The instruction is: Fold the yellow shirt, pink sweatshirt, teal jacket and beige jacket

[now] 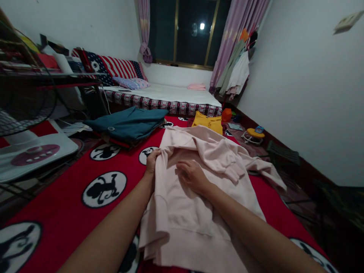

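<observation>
A pale pink sweatshirt point(187, 212) lies spread before me, its hem toward me. At its left edge, my left hand point(152, 161) is closed on the fabric near the shoulder, where the cloth bunches up. My right hand point(192, 174) rests on the front of the sweatshirt with its fingers curled; whether they pinch any cloth is hidden. One sleeve is folded across the upper front, its cuff at the right. The other sleeve stretches out past the right side. Along the left, a strip of the body is folded inward.
Under the sweatshirt is a red blanket point(68, 204) with round monkey prints. Beyond it lie a folded teal garment point(133, 123) and a folded yellow garment point(209, 122). A bed point(170, 93) stands at the back, a cluttered desk point(54, 76) at left, a small yellow stool point(254, 133) at right.
</observation>
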{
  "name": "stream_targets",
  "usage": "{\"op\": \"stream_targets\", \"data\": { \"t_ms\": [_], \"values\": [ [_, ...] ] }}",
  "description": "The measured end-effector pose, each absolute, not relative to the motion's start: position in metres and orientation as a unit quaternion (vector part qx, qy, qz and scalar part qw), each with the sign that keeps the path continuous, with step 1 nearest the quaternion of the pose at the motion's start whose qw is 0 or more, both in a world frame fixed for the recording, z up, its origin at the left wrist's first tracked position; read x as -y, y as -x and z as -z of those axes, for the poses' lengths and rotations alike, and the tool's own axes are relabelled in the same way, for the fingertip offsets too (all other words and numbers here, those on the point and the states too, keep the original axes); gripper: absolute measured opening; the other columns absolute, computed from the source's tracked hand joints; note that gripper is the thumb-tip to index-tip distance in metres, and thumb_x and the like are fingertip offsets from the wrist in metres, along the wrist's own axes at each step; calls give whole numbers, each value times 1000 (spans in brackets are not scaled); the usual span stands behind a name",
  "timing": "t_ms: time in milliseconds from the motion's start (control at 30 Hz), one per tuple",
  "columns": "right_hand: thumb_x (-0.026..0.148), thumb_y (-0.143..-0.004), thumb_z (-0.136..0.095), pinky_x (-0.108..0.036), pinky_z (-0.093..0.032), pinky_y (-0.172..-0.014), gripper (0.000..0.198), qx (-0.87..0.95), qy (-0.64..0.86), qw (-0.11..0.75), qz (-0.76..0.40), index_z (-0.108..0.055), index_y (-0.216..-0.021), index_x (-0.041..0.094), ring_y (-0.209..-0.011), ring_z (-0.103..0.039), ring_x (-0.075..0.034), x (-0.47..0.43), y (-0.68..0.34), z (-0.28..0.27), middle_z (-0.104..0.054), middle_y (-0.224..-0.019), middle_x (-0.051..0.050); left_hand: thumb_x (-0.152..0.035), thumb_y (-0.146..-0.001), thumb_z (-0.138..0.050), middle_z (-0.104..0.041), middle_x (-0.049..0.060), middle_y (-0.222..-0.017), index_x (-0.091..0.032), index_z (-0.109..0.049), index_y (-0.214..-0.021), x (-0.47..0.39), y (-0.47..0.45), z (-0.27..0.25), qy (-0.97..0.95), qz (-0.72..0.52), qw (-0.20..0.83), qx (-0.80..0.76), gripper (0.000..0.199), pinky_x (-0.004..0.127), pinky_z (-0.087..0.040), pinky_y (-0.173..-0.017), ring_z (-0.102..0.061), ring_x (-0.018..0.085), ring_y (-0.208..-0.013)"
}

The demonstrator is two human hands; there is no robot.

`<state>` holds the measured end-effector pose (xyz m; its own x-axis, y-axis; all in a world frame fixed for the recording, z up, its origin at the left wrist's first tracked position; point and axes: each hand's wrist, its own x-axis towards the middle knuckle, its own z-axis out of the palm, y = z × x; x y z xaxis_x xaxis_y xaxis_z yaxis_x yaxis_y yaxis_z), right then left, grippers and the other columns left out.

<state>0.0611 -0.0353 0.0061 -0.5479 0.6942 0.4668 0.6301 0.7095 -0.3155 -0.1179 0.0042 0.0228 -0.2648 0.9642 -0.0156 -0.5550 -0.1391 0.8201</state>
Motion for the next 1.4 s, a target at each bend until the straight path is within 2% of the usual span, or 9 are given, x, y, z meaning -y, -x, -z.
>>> {"op": "stream_targets", "data": {
  "t_ms": [267, 500, 667, 800, 867, 1033, 1133, 1267, 1400],
  "values": [
    [32, -86, -56, -41, -35, -96, 33, 912, 373, 169, -18, -56, -117, 19, -119, -41, -26, 30, -32, -9, -56, -122, -10, -28, -59, -52, -55, -3, -60, -18, -51, -61, 2, 115, -22, -352, -678, 505, -402, 10, 25, -47, -65, -56, 14, -62],
    [25, -87, -52, -35, -35, -85, 26, 889, 408, 210, -6, -57, -113, 21, -105, -47, -21, 41, -35, -11, -56, -120, -6, -32, -59, -53, -53, -3, -65, -19, -50, -64, -1, 116, -21, -395, -675, 463, -418, 14, 24, -45, -66, -54, 13, -66],
    [26, -89, -50, -31, -36, -76, 15, 863, 458, 214, 10, -61, -82, 19, -86, -49, -19, 42, -36, -12, -60, -89, -5, -32, -62, -53, -57, -2, -65, -18, -54, -67, 1, 114, -18, -421, -660, 452, -428, 15, 23, -45, -62, -55, 13, -64],
    [26, -85, -56, -29, -36, -73, 10, 859, 455, 236, 9, -63, -85, 20, -86, -51, -19, 44, -40, -11, -63, -93, -5, -41, -69, -58, -64, 2, -66, -15, -64, -73, 4, 109, -17, -504, -536, 513, -443, 27, 26, -47, -56, -60, 16, -59],
    [22, -81, -58, -28, -36, -70, 6, 865, 441, 240, -4, -63, -81, 19, -83, -52, -18, 45, -42, -10, -64, -88, -4, -45, -75, -56, -68, 7, -74, -14, -67, -76, 1, 115, -18, -571, -490, 445, -486, 33, 30, -50, -62, -64, 20, -67],
    [21, -84, -49, -26, -32, -61, 21, 788, 516, 334, -19, -55, -64, 20, -63, -50, -14, 46, -42, -5, -57, -65, 0, -26, -79, -54, -68, 10, -103, -17, -68, -98, -19, 154, -12, -618, -442, 84, -644, 26, 32, -46, -88, -63, 22, -95],
    [21, -84, -49, -26, -35, -63, 13, 758, 533, 375, -35, -56, -74, 21, -66, -53, -14, 46, -41, -6, -60, -71, 0, -23, -79, -55, -70, 10, -99, -17, -62, -114, -32, 167, -7, -610, -363, 87, -699, 37, 30, -48, -79, -66, 22, -88],
    [15, -72, -56, -28, -38, -72, 8, 790, 523, 320, -19, -59, -77, 21, -87, -54, -20, 46, -41, -8, -63, -88, -4, -29, -80, -56, -71, 11, -95, -20, -59, -121, -53, 158, -8, -628, -322, 73, -705, 42, 34, -48, -76, -66, 27, -90],
    [14, -67, -57, -30, -38, -71, 8, 812, 518, 270, -11, -58, -71, 21, -84, -52, -20, 45, -43, -7, -62, -84, -4, -27, -77, -61, -71, 8, -100, -20, -58, -122, -76, 144, -11, -666, -302, 56, -680, 45, 30, -47, -80, -65, 23, -92]
  ]
}}
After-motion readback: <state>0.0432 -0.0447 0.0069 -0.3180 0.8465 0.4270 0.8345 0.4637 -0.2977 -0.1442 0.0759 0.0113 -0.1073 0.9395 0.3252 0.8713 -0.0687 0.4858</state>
